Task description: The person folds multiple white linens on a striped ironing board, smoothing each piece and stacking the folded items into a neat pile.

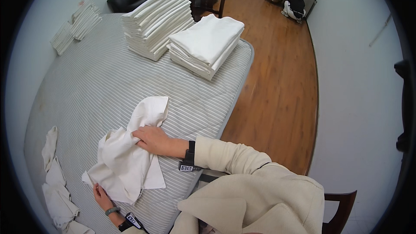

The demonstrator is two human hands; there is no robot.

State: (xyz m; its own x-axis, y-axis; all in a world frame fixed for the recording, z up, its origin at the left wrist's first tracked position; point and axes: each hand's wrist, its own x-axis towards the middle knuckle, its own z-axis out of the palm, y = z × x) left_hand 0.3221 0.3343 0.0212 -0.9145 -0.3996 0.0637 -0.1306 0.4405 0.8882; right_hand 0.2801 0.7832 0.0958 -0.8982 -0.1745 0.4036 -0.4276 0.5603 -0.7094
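Note:
A rumpled white cloth (117, 156) lies partly gathered on the striped mattress (97, 94) before me. My right hand (153, 139) grips a bunched fold near its upper middle, and one end of the fabric sticks up beyond my fingers. At the lower left corner, my left hand (101, 196) pinches the cloth's edge between thumb and fingers. A bracelet and a black strap with a small device are on the left wrist; a similar strap with a device is on the right.
Toward the mattress's far end stand a tall stack of folded white cloths (159, 19) and a lower stack (208, 45). More folded piles (78, 22) sit by the left wall. Loose white cloths (58, 195) lie at the left edge. A person (295, 6) crouches far off on the wooden floor (276, 81).

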